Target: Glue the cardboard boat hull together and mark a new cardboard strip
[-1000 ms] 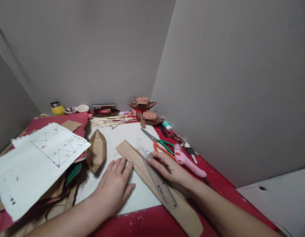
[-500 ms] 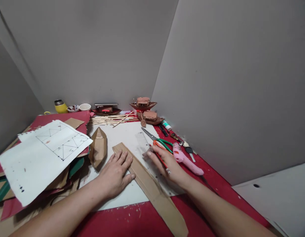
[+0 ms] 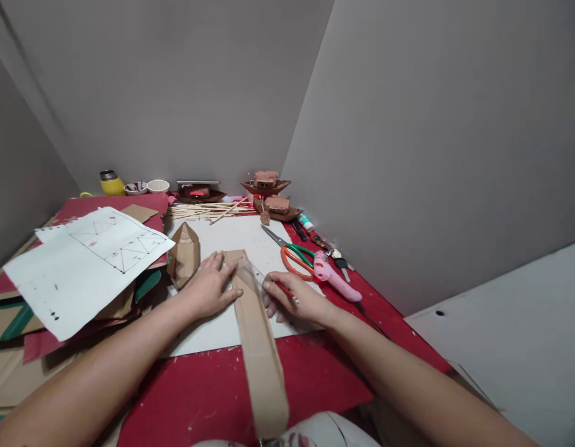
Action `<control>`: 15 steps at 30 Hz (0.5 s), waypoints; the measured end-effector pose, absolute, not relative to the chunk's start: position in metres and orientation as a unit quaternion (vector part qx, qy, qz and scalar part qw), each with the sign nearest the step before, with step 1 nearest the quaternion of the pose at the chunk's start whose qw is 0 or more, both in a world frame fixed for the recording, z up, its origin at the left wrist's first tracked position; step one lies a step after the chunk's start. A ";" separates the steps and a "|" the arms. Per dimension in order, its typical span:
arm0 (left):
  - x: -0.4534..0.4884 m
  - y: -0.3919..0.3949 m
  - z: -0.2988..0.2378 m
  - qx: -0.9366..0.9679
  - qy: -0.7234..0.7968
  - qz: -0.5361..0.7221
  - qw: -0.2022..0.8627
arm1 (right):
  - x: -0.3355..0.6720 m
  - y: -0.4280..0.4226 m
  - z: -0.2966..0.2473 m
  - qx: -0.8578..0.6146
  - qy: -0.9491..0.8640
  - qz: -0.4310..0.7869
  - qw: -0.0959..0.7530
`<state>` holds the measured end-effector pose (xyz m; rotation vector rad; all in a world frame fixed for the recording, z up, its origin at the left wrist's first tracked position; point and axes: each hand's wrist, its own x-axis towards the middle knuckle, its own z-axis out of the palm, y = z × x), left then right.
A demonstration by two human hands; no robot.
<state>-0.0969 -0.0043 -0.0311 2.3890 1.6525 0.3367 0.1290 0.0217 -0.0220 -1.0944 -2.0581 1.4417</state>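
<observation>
A long brown cardboard strip [image 3: 257,338] lies lengthwise toward me across a white sheet [image 3: 231,239] and the red table [image 3: 189,397]. My left hand [image 3: 208,288] rests flat on the strip's far left edge, fingers spread. My right hand [image 3: 292,301] sits at the strip's right side and pinches a thin red pen [image 3: 284,288]. A clear ruler [image 3: 251,270] lies across the strip's far end between the hands. A folded cardboard boat hull [image 3: 184,257] sits just left of my left hand.
Orange-and-green scissors [image 3: 294,257] and a pink glue gun [image 3: 334,279] lie right of the sheet. A drawn paper plan [image 3: 87,264] covers a cardboard pile at left. Wooden sticks [image 3: 203,212], small boat models [image 3: 269,186], bowls and a yellow cup [image 3: 111,184] line the back wall.
The cardboard strip has turned from a diagonal to pointing straight at me. Both hands moved farther from me with it, and the ruler slid to the strip's far end.
</observation>
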 end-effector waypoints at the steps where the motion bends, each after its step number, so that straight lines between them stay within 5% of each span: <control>1: -0.097 -0.004 -0.032 0.808 0.567 0.116 0.107 | 0.128 0.018 -0.021 -0.392 -0.732 0.523 0.192; 8: -0.099 -0.004 -0.031 0.809 0.568 0.112 0.102 | 0.137 0.043 0.002 -0.412 -0.755 0.444 0.251; 15: -0.096 -0.007 -0.026 0.805 0.575 0.120 0.083 | 0.118 0.102 0.013 -0.340 -0.859 0.343 0.171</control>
